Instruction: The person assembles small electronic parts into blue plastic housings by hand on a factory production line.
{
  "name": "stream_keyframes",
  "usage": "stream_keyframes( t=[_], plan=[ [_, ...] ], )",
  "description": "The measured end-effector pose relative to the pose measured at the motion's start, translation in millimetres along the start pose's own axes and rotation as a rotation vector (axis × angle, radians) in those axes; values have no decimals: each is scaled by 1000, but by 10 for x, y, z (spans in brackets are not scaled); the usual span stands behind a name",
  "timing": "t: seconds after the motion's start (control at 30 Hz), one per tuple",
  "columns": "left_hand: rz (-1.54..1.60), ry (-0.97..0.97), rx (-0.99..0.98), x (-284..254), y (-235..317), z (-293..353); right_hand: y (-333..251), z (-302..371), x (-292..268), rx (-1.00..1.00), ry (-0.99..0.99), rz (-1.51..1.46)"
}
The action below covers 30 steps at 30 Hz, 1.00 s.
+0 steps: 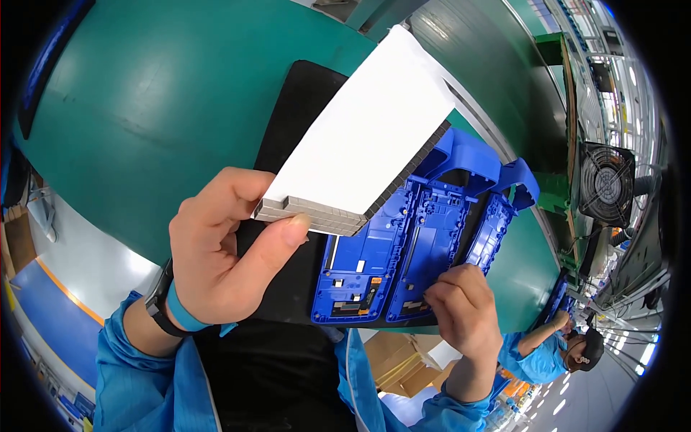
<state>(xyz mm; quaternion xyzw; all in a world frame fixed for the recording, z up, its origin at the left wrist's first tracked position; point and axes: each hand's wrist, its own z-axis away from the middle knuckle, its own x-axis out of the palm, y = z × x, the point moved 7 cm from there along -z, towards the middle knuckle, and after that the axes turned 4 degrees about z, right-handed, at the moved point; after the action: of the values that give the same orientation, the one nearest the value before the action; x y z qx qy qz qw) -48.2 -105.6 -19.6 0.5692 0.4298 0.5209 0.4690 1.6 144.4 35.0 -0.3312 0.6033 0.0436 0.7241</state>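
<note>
My left hand point(219, 255) holds up a white rectangular sheet point(367, 129) edged with rows of small grey foam pads, pinching its near corner between thumb and fingers. Below it a blue plastic housing point(392, 252) lies open side up on a black mat point(302, 108). My right hand point(464, 306) rests on the housing's near right corner, fingers curled against its edge. A second blue housing part point(504, 209) lies just to the right of the first.
The green bench top point(165, 108) spreads to the left and behind. A black fan point(607, 183) stands at the right. Another person in blue sleeves point(554, 349) works at the lower right. Cardboard boxes point(403, 363) sit below the bench edge.
</note>
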Motion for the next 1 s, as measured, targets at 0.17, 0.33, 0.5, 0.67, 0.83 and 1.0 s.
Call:
stream_keyframes(
  t=[0.17, 0.33, 0.5, 0.67, 0.83, 1.0],
  plan=[
    [-2, -12, -10, 2, -10, 5, 30, 81, 39, 10, -91, 43],
    [-2, -12, 17, 5, 1, -5, 30, 64, 49, 4, -87, 54],
    [1, -3, 3, 12, 6, -16, 31, 48, 53, -6, -88, 47],
    [1, -4, -3, 3, -5, -16, 42, 55, 63, -9, -89, 40],
    [-20, -6, 11, 1, -1, -3, 24, 54, 69, -11, -100, 44],
    [-23, -8, 4, -5, 1, 3, 14, 64, 70, -6, -92, 52]
  ],
)
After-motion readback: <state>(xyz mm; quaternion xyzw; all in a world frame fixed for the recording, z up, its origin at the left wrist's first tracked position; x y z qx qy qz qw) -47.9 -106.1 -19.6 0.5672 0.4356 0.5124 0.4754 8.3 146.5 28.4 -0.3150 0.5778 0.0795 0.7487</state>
